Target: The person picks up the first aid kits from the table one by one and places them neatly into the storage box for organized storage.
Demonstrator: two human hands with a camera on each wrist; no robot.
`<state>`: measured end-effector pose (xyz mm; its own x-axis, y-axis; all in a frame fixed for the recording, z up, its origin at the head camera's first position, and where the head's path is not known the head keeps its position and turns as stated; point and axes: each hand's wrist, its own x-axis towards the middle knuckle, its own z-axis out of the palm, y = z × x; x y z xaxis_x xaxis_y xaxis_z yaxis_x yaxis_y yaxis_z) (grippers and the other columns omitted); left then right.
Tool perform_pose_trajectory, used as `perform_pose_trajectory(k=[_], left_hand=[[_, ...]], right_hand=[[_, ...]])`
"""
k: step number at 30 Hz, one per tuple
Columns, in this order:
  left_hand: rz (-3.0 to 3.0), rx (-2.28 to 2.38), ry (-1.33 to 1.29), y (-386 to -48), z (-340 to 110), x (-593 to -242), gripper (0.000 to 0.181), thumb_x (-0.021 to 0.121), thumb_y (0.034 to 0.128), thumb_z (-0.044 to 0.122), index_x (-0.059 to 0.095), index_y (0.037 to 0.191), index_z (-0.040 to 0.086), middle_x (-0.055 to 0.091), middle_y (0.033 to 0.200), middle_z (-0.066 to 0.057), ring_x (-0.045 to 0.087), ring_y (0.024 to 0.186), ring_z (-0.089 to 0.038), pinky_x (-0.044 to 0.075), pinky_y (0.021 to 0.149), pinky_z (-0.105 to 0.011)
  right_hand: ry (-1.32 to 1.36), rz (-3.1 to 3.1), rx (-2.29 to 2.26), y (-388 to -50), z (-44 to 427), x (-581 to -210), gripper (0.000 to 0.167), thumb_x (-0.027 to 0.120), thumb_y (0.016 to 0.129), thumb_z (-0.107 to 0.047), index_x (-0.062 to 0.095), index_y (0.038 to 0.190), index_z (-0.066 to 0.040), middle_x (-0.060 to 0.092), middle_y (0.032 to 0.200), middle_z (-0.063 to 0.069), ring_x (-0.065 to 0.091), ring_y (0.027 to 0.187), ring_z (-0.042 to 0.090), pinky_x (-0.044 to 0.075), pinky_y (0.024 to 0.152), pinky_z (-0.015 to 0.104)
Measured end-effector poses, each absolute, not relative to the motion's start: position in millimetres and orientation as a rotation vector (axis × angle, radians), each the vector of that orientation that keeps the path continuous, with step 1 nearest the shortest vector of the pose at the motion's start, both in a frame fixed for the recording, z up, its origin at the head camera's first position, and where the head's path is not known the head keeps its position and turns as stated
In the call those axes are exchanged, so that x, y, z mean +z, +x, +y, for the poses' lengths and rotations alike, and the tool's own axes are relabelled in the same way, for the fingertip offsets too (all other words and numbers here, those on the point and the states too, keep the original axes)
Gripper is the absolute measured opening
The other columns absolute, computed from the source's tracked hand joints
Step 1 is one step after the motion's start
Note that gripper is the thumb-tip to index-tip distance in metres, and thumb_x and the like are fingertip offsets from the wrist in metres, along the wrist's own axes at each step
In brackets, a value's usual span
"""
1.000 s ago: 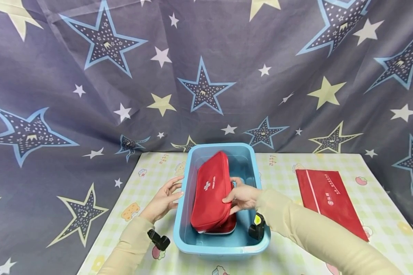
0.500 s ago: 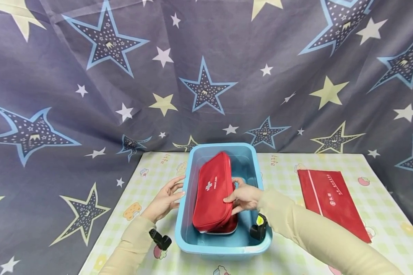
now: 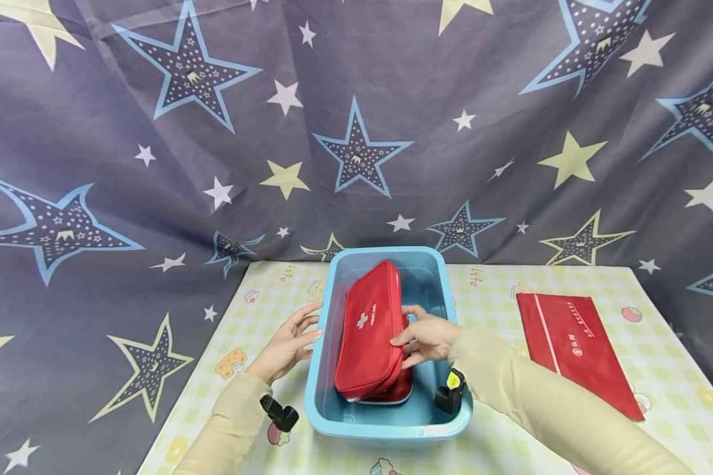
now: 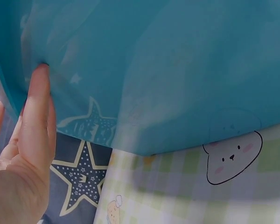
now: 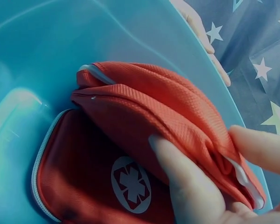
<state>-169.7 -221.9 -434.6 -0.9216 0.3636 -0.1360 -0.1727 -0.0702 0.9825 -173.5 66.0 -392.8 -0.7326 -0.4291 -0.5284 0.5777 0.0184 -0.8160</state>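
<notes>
In the head view a red first aid pouch [image 3: 365, 330] leans against the left wall inside a light blue plastic bin [image 3: 386, 432]. My right hand [image 3: 428, 338] pinches the pouch's right edge between thumb and fingers; the right wrist view shows the fabric creased there. Under the pouch lies a second, darker red zipped case [image 5: 84, 163] with a white oval emblem, partly covered. My left hand [image 3: 285, 346] is at the bin's left side. Its extended fingers [image 4: 36, 116] touch the outside of the wall in the left wrist view.
A flat red document pouch [image 3: 579, 356] with white print lies on the table right of the bin. The checked tablecloth [image 3: 261, 316] has cartoon prints. Behind the table hangs a dark star-patterned curtain [image 3: 309, 66].
The head view has drifted, so everything appears slightly farther right. Both hands, the pouch and the bin keep nearly the same places relative to each other.
</notes>
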Motion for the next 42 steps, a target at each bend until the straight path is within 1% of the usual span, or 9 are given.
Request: perform_pose_trajectory(k=[4,12,16,22,31,37,40,42], left_hand=[[1.845,2.058,0.204,-169,-221,-434,0.061,0.054,0.0952,0.005,0.025,0.148,0.012,0.052,0.122,0.004,0.060,0.101,-0.011,0.057,0.075,-0.035],[1.856,2.053,0.216,-170,-221,-434,0.060,0.053,0.0955,0.005,0.025,0.148,0.012,0.051,0.122,0.003,0.060,0.101,-0.011,0.057,0.076,-0.035],[1.872,2.042,0.218,-171,-222,-435,0.060,0.052,0.0958,0.006,0.025,0.148,0.012,0.050,0.124,0.002,0.060,0.101,-0.011,0.057,0.076,-0.035],[1.868,2.040,0.219,-172,-223,-437,0.060,0.053,0.0960,0.006,0.025,0.149,0.012,0.049,0.126,0.001,0.060,0.102,-0.011,0.057,0.076,-0.035],[1.864,2.048,0.227,-171,-223,-437,0.059,0.052,0.0961,0.005,0.025,0.148,0.012,0.050,0.124,0.002,0.061,0.100,-0.010,0.057,0.075,-0.034],[1.863,2.046,0.229,-171,-222,-436,0.059,0.052,0.0962,0.005,0.025,0.148,0.012,0.050,0.124,0.002,0.061,0.099,-0.010,0.057,0.075,-0.034],[1.864,2.047,0.218,-171,-222,-437,0.059,0.052,0.0961,0.005,0.025,0.148,0.012,0.050,0.124,0.002,0.061,0.100,-0.010,0.057,0.075,-0.034],[1.865,2.045,0.213,-171,-222,-437,0.059,0.052,0.0961,0.005,0.026,0.148,0.012,0.049,0.124,0.001,0.061,0.099,-0.010,0.057,0.074,-0.034]], right_hand=[[0.162,1.563,-1.809,-174,68,-390,0.062,0.054,0.089,0.004,0.017,0.136,-0.014,0.047,0.119,0.023,0.061,0.090,0.027,0.055,0.078,0.050],[0.193,1.521,-1.827,-178,75,-379,0.060,0.052,0.091,0.003,0.022,0.141,-0.011,0.042,0.126,0.022,0.053,0.102,0.029,0.051,0.086,0.052],[0.178,1.508,-1.829,-178,79,-376,0.060,0.050,0.091,0.004,0.022,0.143,-0.009,0.041,0.127,0.022,0.052,0.104,0.029,0.051,0.088,0.051],[0.159,1.502,-1.831,-177,83,-373,0.061,0.050,0.092,0.005,0.022,0.144,-0.009,0.041,0.126,0.023,0.054,0.099,0.027,0.050,0.089,0.050],[0.169,1.545,-1.815,-177,84,-372,0.059,0.047,0.091,0.007,0.022,0.144,-0.003,0.047,0.109,0.020,0.057,0.089,0.024,0.053,0.090,0.043],[0.179,1.576,-1.788,-177,82,-374,0.059,0.044,0.090,0.009,0.020,0.143,0.000,0.047,0.110,0.020,0.057,0.090,0.026,0.048,0.097,0.047],[0.200,1.617,-1.769,-176,80,-374,0.056,0.042,0.087,0.010,0.023,0.138,0.000,0.047,0.108,0.019,0.056,0.090,0.029,0.049,0.095,0.048],[0.212,1.641,-1.750,-175,78,-375,0.057,0.041,0.086,0.011,0.021,0.137,-0.001,0.046,0.105,0.019,0.055,0.091,0.031,0.048,0.095,0.049]])
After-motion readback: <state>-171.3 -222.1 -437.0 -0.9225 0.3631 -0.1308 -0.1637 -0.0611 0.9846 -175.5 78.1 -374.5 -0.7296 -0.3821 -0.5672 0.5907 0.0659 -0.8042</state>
